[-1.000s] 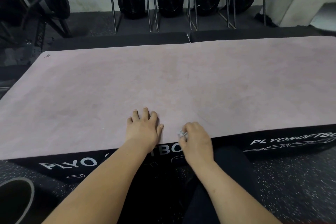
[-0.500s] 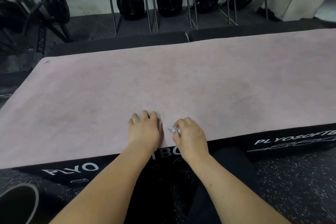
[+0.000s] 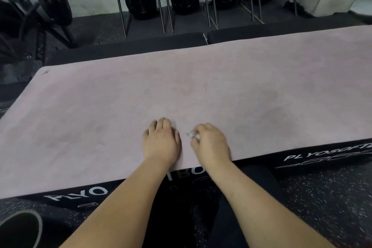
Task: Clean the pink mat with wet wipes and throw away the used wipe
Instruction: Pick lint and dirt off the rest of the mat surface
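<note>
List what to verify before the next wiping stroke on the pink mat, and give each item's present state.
1. Wipe in hand: ok. The right hand holds a small crumpled wipe.
2. Wipe pressed to the mat: cannot tell; the wipe is mostly hidden by the fingers.
3. Mat steadied: ok. The left hand rests on it near the front edge.
4. Mat flat on the black box: ok in the part shown.
5. Surface clean: not ok. Dark patches show to the right of the hands.
6. Bin for the used wipe: cannot tell. The dark round thing at lower left is cut off.
</note>
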Available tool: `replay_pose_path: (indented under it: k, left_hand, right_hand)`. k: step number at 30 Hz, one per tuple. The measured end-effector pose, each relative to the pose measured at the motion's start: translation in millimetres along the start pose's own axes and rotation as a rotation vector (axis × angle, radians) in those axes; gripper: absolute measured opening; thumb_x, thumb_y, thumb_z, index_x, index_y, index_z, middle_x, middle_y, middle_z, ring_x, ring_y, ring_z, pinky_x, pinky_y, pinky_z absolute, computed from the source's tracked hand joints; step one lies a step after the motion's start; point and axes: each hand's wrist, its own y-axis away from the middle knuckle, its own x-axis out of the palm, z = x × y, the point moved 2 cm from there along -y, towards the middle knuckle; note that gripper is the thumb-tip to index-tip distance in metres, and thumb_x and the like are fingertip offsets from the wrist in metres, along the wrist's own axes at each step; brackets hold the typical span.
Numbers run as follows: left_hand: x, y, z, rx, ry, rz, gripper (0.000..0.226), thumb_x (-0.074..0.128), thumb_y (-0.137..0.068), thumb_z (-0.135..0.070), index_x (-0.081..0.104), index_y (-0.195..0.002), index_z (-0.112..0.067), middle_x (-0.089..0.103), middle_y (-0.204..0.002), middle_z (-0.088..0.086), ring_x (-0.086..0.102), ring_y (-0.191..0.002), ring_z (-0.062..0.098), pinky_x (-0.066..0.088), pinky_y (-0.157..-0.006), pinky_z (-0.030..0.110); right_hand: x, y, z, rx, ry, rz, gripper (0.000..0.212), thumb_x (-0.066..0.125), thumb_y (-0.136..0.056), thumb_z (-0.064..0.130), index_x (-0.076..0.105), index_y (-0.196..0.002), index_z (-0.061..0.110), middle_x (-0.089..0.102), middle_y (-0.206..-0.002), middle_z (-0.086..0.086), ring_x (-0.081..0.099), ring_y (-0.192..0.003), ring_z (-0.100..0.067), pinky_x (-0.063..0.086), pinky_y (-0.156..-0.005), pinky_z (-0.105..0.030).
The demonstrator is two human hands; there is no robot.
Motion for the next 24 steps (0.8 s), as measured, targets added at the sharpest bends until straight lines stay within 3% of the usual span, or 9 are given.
replay_pose_path:
  k: [5, 9, 14, 20, 24]
  left_hand:
    - [-3, -11, 2, 0.036, -0.05, -0.004, 0.044, 0.041, -0.103, -0.047, 0.051, -0.138, -0.023, 0.052, -0.137, 0.001, 0.046, -0.126, 0.031, 0.039, -0.104, 0.044]
    - [-4, -20, 6, 0.045, -0.075, -0.01, 0.043, 0.037, -0.104, -0.051, 0.058, -0.132, -0.027, 0.053, -0.132, -0.001, 0.047, -0.119, 0.03, 0.041, -0.101, 0.043]
    - [-4, -27, 7, 0.053, -0.113, -0.041, 0.045, 0.036, -0.103, -0.053, 0.053, -0.138, -0.028, 0.055, -0.128, -0.002, 0.048, -0.113, 0.029, 0.043, -0.093, 0.043]
    - [1, -29, 6, 0.094, -0.154, -0.076, 0.036, 0.037, -0.102, -0.052, 0.058, -0.119, -0.027, 0.053, -0.11, -0.002, 0.046, -0.099, 0.028, 0.042, -0.08, 0.042]
    - [2, -28, 10, 0.121, -0.172, -0.115, 0.036, 0.041, -0.102, -0.053, 0.06, -0.118, -0.026, 0.054, -0.109, -0.002, 0.048, -0.097, 0.028, 0.042, -0.077, 0.042]
  right_hand:
    - [1, -4, 1, -0.106, -0.017, 0.005, 0.009, 0.067, -0.086, 0.021, 0.07, -0.094, 0.022, 0.061, -0.091, 0.006, 0.054, -0.086, -0.015, 0.046, -0.07, -0.029]
    - [-29, -30, -46, 0.025, 0.055, -0.074, 0.009, 0.067, -0.087, 0.022, 0.069, -0.096, 0.022, 0.057, -0.09, 0.006, 0.051, -0.086, -0.016, 0.04, -0.072, -0.028]
    - [-33, -42, -56, 0.161, 0.056, -0.121, 0.015, 0.067, -0.09, 0.021, 0.073, -0.104, 0.018, 0.067, -0.098, -0.004, 0.061, -0.09, -0.027, 0.048, -0.076, -0.034]
    - [13, -33, 11, -0.079, -0.016, -0.008, 0.011, 0.065, -0.091, 0.028, 0.073, -0.097, 0.023, 0.064, -0.091, 0.001, 0.059, -0.087, -0.022, 0.052, -0.072, -0.038]
    - [11, -42, 3, -0.142, -0.002, -0.013, 0.007, 0.068, -0.088, 0.025, 0.071, -0.093, 0.022, 0.062, -0.089, 0.002, 0.056, -0.088, -0.021, 0.05, -0.072, -0.037]
